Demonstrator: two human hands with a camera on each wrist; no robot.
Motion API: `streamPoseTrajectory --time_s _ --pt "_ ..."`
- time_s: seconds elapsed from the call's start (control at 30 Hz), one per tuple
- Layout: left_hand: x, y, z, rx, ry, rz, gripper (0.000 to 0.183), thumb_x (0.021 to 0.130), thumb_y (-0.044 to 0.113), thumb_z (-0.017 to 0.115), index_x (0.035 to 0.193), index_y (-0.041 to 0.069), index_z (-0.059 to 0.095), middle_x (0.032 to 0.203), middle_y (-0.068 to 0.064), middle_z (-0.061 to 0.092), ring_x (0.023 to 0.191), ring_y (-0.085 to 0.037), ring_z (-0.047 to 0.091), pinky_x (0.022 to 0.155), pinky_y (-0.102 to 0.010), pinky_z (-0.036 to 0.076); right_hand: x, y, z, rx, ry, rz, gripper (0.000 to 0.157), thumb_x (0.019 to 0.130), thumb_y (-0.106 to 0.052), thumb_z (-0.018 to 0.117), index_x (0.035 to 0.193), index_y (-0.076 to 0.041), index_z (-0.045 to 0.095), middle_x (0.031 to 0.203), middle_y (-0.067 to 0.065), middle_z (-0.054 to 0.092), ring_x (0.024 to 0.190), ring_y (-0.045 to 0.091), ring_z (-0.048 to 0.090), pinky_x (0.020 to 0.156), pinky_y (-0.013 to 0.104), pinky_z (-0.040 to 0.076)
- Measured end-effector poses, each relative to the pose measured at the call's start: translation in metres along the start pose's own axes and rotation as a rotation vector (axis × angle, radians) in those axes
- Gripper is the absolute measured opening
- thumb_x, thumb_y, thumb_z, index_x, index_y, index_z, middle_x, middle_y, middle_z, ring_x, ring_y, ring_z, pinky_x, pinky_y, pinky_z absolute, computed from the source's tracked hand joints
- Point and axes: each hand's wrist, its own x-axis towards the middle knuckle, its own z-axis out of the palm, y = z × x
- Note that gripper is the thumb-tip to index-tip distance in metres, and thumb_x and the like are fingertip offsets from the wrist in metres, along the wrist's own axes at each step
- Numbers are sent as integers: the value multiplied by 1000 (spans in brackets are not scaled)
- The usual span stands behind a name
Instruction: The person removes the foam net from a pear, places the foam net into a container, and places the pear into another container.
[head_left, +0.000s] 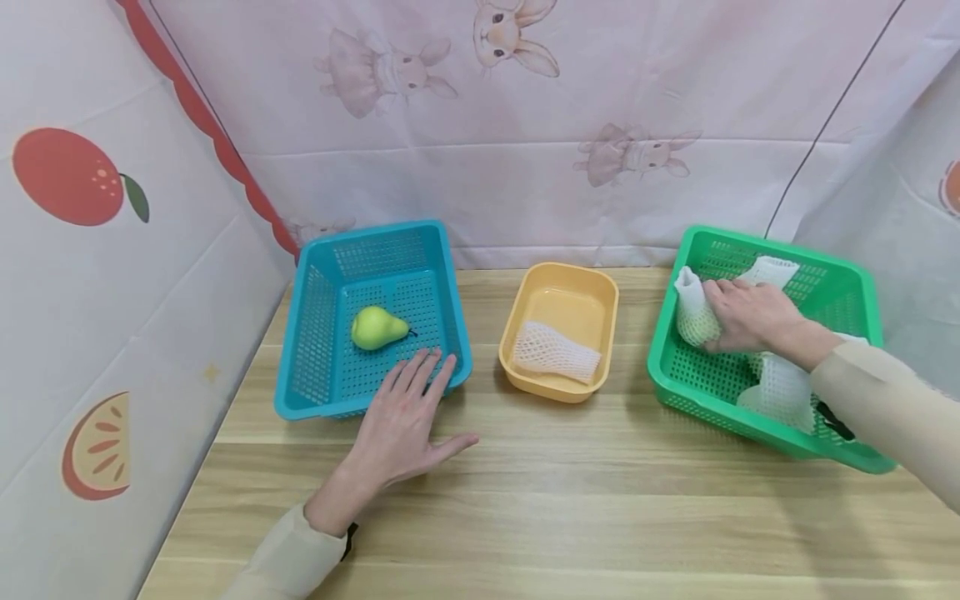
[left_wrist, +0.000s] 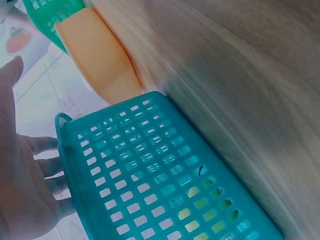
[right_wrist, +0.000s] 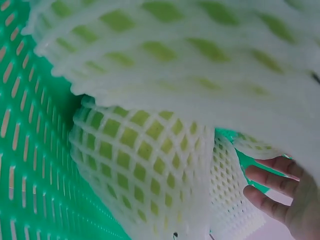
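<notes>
In the head view, your right hand (head_left: 753, 315) grips a netted fruit (head_left: 694, 317) in the green basket (head_left: 716, 410), right of the frame, beside other netted fruit (right_wrist: 135, 155). Your left hand (head_left: 401, 429), fingers spread, is over the near rim of the blue basket (head_left: 315, 317), left of centre, where a bare pear (head_left: 373, 327) lies. Mid-frame on the tabletop (head_left: 585, 492), a yellow tray (head_left: 576, 292) holds a net (head_left: 555, 352).

Texts, labels, brands — none readable | numbers, signs — none readable | all three views
</notes>
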Motion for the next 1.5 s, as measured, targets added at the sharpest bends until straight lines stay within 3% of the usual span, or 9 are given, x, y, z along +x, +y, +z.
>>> streamPoseTrajectory --time_s 0.33,0.53,0.77,0.9,1.07,1.23,1.5 --pt "0 1 0 -1 -1 0 110 82 83 64 160 8 44 157 -17 56 148 -37 52 119 -54 48 -9 1 -16 -5 37 11 92 72 -51 88 132 6 49 118 28 64 101 43 67 61 49 56" --pt "0 1 -1 -2 5 4 109 82 82 66 159 8 45 155 -18 57 147 -37 52 118 -55 48 -15 -1 -28 7 55 36 102 73 -52 87 144 8 44 127 32 62 110 48 65 66 55 58" --pt "1 1 -1 -18 1 -2 108 82 82 66 160 8 45 156 -18 56 148 -38 52 119 -56 48 -22 -4 -44 13 85 67 106 77 -58 85 147 10 43 137 36 58 119 54 60 83 69 57" --pt "2 1 -1 -17 0 1 108 83 82 65 160 9 45 157 -18 56 148 -38 52 119 -56 48 -26 -8 -51 18 100 75 108 78 -61 83 148 10 42 139 38 56 120 55 60 83 68 57" --pt "2 1 0 -6 13 10 108 83 82 65 159 9 46 156 -18 57 147 -38 53 118 -55 48 -34 -14 -59 32 145 78 98 77 -63 84 135 9 49 123 33 63 100 45 66 67 54 57" --pt "2 2 1 -3 18 14 108 82 82 65 159 9 47 156 -17 57 147 -37 53 119 -54 48 -42 -24 -66 39 218 78 84 74 -63 86 115 3 53 96 18 64 77 29 60 55 40 47" --pt "2 3 2 -6 22 16 108 82 83 64 159 9 47 156 -17 56 148 -37 52 120 -54 47 -55 -45 -74 60 327 56 82 67 -58 90 112 0 55 93 14 64 75 28 58 55 38 47"
